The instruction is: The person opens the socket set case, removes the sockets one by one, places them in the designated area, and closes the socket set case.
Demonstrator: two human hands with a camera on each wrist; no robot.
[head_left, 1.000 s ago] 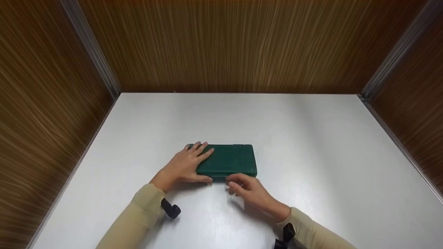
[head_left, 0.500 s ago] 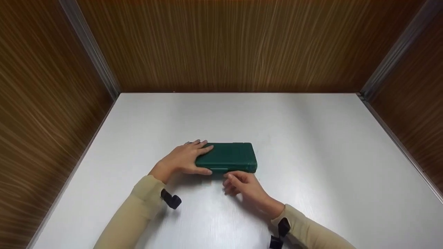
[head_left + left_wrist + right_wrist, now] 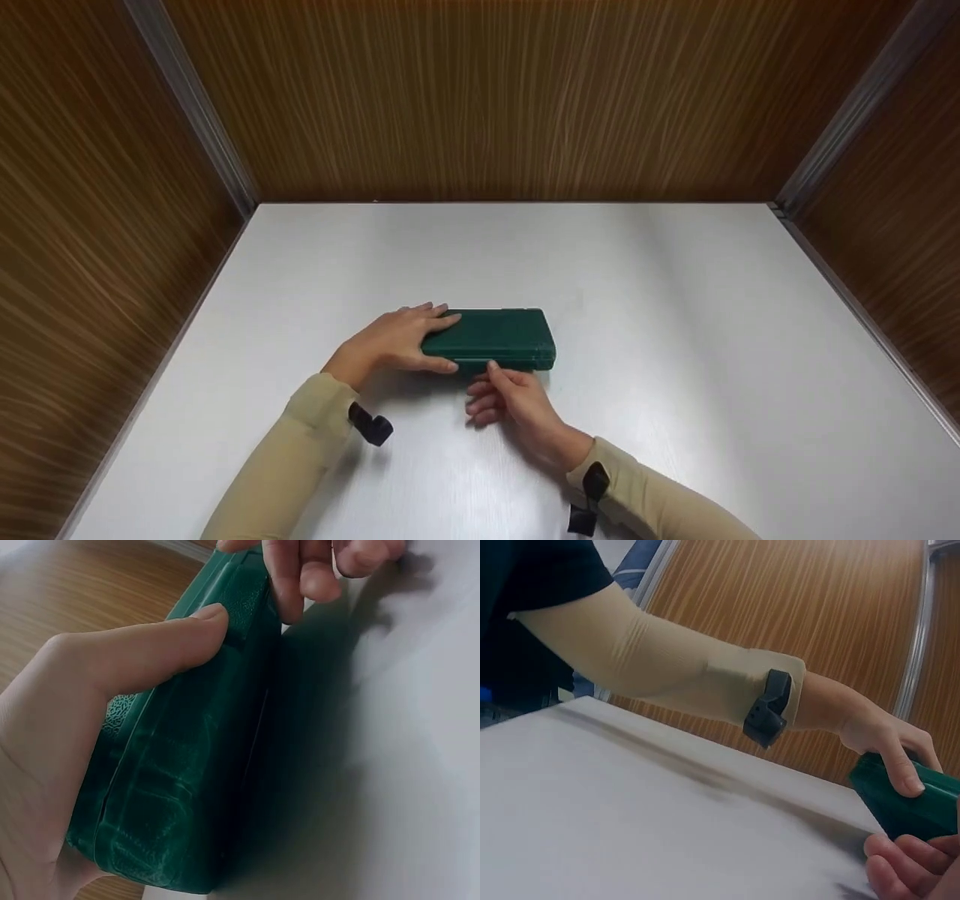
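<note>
**Green case held at the middle of a pale bench**

Wood-grain panels, brown with fine streaks, wall the booth on three sides in the head view, joined at the upper left and upper right of the frame by grey metal corner strips. Below them lies the bench [image 3: 675, 300], a smooth, pale grey surface with a faint brushed sheen. Just left of the frame's centre sits a flat, rectangular dark green case [image 3: 499, 343] with rounded corners. The left hand [image 3: 397, 343] rests on its left end, fingers laid straight along the top and thumb against the near edge. The right hand [image 3: 506, 397] sits just below the case, fingers curled, with one fingertip touching the near edge. Both arms wear beige sleeves with a black device strapped at each wrist.

From the left wrist, the case [image 3: 187, 787] fills the middle of the frame, its hard plastic shell showing a pebbled top, a smoother side and a seam along the edge. The left hand [image 3: 75, 727] holds it, thumb pressed on the upper edge. Fingertips of the right hand [image 3: 315, 570] touch the case at the top of the frame.

From the right wrist, the case [image 3: 915, 802] appears at the lower right, the left hand [image 3: 889, 742] lying over it and the bench [image 3: 630, 825] spreading across the lower frame. The curled knuckles of the right hand [image 3: 907, 862] show in the bottom right corner.
</note>
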